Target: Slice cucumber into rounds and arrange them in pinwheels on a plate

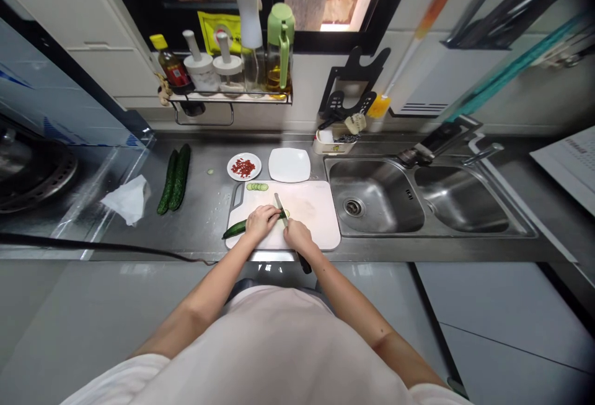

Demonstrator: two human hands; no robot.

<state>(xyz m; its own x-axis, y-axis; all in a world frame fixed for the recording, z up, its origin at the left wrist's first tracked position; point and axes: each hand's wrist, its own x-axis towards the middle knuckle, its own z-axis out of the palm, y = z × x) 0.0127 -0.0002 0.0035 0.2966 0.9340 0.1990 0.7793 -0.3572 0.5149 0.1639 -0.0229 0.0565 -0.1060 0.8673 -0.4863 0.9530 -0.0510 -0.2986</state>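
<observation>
A cucumber point(235, 229) lies slantwise on the white cutting board point(320, 219), its cut end to the right. My left hand point(261, 221) is closed over it near that end. My right hand point(298, 235) grips a knife point(304, 263) by its black handle; the blade stands against the cucumber's cut end, just beside my left fingertips. One pale slice shows right of the blade. Several cucumber slices point(257, 187) lie in an overlapping row at the board's upper left.
Behind the board are a plate of chopped red pieces point(243, 167) and a white square plate point(289, 164). Two whole cucumbers point(174, 178) and a crumpled white cloth or tissue point(127, 200) lie left. A double sink point(376, 197) is right; a bottle rack point(232, 98) hangs above.
</observation>
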